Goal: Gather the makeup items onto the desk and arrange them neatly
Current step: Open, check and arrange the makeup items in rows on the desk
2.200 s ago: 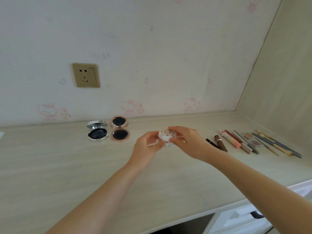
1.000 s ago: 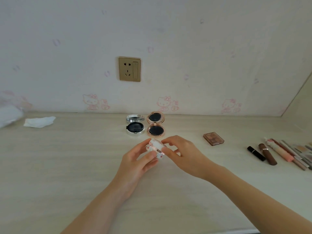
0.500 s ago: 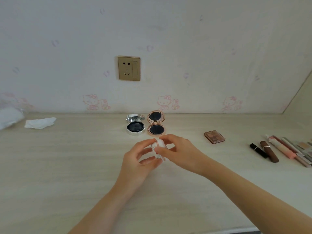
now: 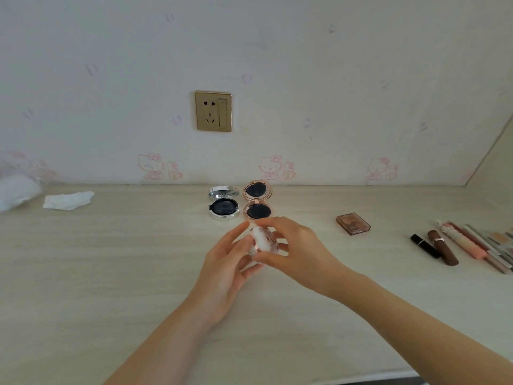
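You tilted the floral compact (image 4: 263, 240) upright. Your left hand (image 4: 224, 270) and right hand (image 4: 299, 251) both gripped it above the worktop (image 4: 111, 273).

compact in hand: I see a small round white case (image 4: 263, 239) with pink print, tilted, above the desk (image 4: 111, 273)
open compacts: silver (image 4: 223, 206) and rose-gold (image 4: 258, 201), side by side near the wall
palette: brown square (image 4: 353, 223), lying flat to the right
sticks: black lipstick (image 4: 424, 245), brown tube (image 4: 442, 247), pink tube (image 4: 463, 243), lined up at the far right

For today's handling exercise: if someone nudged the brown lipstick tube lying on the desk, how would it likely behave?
The brown lipstick tube looks round and lies on its side, so it would probably roll sideways into the black tube or the pink tube beside it. It looks stiff and glossy, so perhaps slippery.
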A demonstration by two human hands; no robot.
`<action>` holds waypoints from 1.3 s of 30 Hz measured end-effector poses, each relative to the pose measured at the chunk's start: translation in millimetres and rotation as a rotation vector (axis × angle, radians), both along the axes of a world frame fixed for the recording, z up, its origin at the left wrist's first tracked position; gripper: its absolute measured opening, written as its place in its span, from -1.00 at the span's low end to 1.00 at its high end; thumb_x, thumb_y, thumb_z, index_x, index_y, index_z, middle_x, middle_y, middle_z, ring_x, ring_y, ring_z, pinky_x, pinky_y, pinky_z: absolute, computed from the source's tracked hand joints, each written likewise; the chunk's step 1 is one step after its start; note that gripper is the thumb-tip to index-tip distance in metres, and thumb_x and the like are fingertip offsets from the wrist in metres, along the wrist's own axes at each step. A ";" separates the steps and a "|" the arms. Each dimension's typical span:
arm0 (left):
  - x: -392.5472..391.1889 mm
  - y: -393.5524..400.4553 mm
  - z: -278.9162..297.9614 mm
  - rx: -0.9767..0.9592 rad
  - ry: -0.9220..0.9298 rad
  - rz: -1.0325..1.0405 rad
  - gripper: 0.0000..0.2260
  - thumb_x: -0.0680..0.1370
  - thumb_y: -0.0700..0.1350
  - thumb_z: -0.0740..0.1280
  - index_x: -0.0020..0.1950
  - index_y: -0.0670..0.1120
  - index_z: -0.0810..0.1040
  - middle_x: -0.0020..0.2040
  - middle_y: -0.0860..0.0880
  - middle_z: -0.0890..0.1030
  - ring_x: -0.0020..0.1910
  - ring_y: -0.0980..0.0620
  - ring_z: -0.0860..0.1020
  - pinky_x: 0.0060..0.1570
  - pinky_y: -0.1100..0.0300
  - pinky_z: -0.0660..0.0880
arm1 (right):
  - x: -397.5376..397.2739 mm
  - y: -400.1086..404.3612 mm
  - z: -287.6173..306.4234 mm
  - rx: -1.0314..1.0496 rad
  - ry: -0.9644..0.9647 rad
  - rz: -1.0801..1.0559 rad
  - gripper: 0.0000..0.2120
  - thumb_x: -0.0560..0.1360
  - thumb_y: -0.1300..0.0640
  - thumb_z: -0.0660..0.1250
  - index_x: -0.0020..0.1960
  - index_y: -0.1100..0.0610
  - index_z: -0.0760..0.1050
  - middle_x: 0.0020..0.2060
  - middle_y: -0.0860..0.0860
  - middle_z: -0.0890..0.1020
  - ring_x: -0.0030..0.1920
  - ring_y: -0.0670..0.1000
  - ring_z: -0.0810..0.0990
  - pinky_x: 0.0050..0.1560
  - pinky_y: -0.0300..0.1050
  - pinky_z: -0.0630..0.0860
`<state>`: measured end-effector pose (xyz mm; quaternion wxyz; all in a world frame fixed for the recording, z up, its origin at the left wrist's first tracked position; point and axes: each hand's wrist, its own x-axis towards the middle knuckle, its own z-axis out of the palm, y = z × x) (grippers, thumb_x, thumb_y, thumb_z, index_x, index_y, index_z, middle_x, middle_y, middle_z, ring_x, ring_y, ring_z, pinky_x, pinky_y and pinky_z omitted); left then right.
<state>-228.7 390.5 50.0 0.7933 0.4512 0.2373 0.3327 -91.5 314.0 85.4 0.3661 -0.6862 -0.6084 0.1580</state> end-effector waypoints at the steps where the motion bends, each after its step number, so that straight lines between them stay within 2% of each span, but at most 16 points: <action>1: -0.5 -0.1 0.8 -0.001 0.001 -0.008 -0.71 0.59 -0.17 0.27 0.31 -0.06 0.52 0.15 -0.18 0.63 0.15 -0.16 0.60 0.14 0.00 0.55 | -1.7 0.4 -1.8 0.015 -0.016 0.010 -0.51 0.43 -0.04 0.44 0.32 -0.07 0.41 0.16 -0.17 0.52 0.16 -0.16 0.50 0.18 -0.16 0.51; 4: -1.7 0.3 1.8 -0.010 -0.007 0.000 -0.73 0.59 -0.19 0.27 0.28 -0.11 0.55 0.13 -0.19 0.64 0.10 -0.14 0.62 0.07 0.06 0.58 | -5.8 0.1 -2.4 0.041 -0.098 0.023 -0.50 0.45 -0.05 0.41 0.35 -0.06 0.38 0.16 -0.16 0.51 0.14 -0.17 0.49 0.18 -0.18 0.48; 7: -2.6 1.3 2.2 -0.051 -0.033 0.016 -0.70 0.54 -0.19 0.32 0.27 -0.15 0.56 0.10 -0.19 0.65 0.00 -0.09 0.64 -0.08 0.15 0.60 | -10.9 -0.1 0.4 0.044 -0.226 0.050 -0.60 0.46 -0.01 0.40 0.25 -0.02 0.39 0.00 -0.15 0.51 -0.02 -0.10 0.51 0.02 -0.11 0.50; 10: -2.6 1.9 2.0 -0.039 -0.034 0.013 -0.62 0.46 -0.15 0.36 0.27 -0.15 0.55 0.10 -0.18 0.66 0.01 -0.09 0.66 -0.08 0.15 0.60 | -9.4 0.8 4.3 0.051 -0.222 0.043 -0.73 0.46 0.06 0.41 0.13 -0.01 0.45 -0.16 -0.12 0.56 -0.12 -0.05 0.55 -0.04 -0.04 0.53; 15: -1.9 1.0 1.7 -0.020 -0.056 0.000 -0.62 0.48 -0.17 0.34 0.29 -0.16 0.54 0.11 -0.18 0.65 0.05 -0.11 0.65 -0.01 0.10 0.61 | -2.5 2.3 12.2 0.016 -0.122 0.044 -0.52 0.33 0.05 0.53 0.20 -0.13 0.48 -0.06 -0.15 0.64 0.00 -0.10 0.60 0.05 -0.08 0.57; 22: -4.8 3.4 3.6 -0.006 -0.083 -0.029 -0.61 0.47 -0.14 0.32 0.29 -0.15 0.53 0.13 -0.18 0.65 0.08 -0.10 0.64 0.02 0.09 0.60 | 0.4 5.0 20.5 -0.029 -0.090 0.037 -0.48 0.28 -0.04 0.53 0.22 -0.12 0.52 0.01 -0.10 0.64 0.06 -0.07 0.59 0.10 -0.02 0.56; 24: -5.4 4.5 3.5 -0.007 -0.080 -0.021 -0.61 0.46 -0.12 0.32 0.28 -0.13 0.54 0.13 -0.18 0.65 0.07 -0.11 0.64 0.01 0.08 0.60 | 2.8 6.7 25.1 -0.078 -0.055 0.036 -0.43 0.28 -0.01 0.54 0.27 -0.09 0.52 0.04 -0.12 0.64 0.10 -0.13 0.59 0.14 -0.07 0.55; 26: -5.9 5.8 3.2 -0.013 -0.084 -0.025 -0.61 0.45 -0.11 0.32 0.27 -0.14 0.55 0.13 -0.20 0.64 0.07 -0.13 0.63 0.01 0.06 0.60 | 7.4 7.3 31.0 -0.109 0.035 0.051 -0.48 0.31 0.08 0.53 0.25 0.00 0.55 0.03 -0.09 0.66 0.10 -0.15 0.60 0.16 -0.10 0.55; 29: -6.3 7.3 2.6 -0.046 -0.110 -0.028 -0.59 0.43 -0.08 0.33 0.25 -0.16 0.56 0.13 -0.22 0.64 0.09 -0.20 0.62 0.06 0.00 0.59 | 13.5 4.4 36.7 -0.078 0.367 0.052 -0.66 0.41 0.20 0.48 0.16 -0.02 0.56 -0.02 -0.14 0.70 0.05 -0.19 0.64 0.11 -0.20 0.57; 31: -5.3 7.9 2.0 -0.053 -0.116 -0.032 -0.58 0.43 -0.08 0.33 0.28 -0.17 0.53 0.13 -0.23 0.63 0.11 -0.23 0.60 0.08 -0.02 0.58 | 16.5 5.2 35.3 -0.051 0.509 0.019 -0.71 0.47 0.18 0.43 0.19 0.03 0.57 -0.01 -0.09 0.70 0.05 -0.12 0.65 0.11 -0.11 0.59; 33: -3.9 7.2 1.6 -0.042 -0.103 -0.035 -0.57 0.44 -0.08 0.33 0.29 -0.17 0.51 0.13 -0.24 0.63 0.11 -0.24 0.61 0.10 -0.04 0.57 | 18.9 6.7 31.5 -0.043 0.513 -0.016 -0.75 0.51 0.13 0.38 0.18 0.08 0.60 -0.02 -0.04 0.71 0.04 -0.07 0.66 0.12 -0.05 0.59; 35: -3.1 5.8 1.4 0.000 -0.056 -0.018 -0.57 0.43 -0.07 0.34 0.28 -0.17 0.50 0.09 -0.23 0.65 0.08 -0.22 0.63 0.06 0.00 0.59 | 19.8 8.8 28.4 -0.052 0.482 -0.044 -0.79 0.53 0.10 0.35 0.14 0.05 0.63 -0.05 -0.04 0.71 0.03 -0.06 0.66 0.12 -0.05 0.59; 39: -3.4 4.2 0.3 0.102 0.036 0.078 -0.68 0.44 -0.13 0.40 0.17 -0.17 0.54 -0.01 -0.22 0.68 -0.02 -0.17 0.67 -0.05 0.05 0.62 | 22.8 13.5 25.3 -0.086 0.475 -0.077 -0.84 0.55 0.08 0.32 0.07 0.01 0.65 -0.06 -0.05 0.71 0.03 -0.06 0.66 0.12 -0.09 0.59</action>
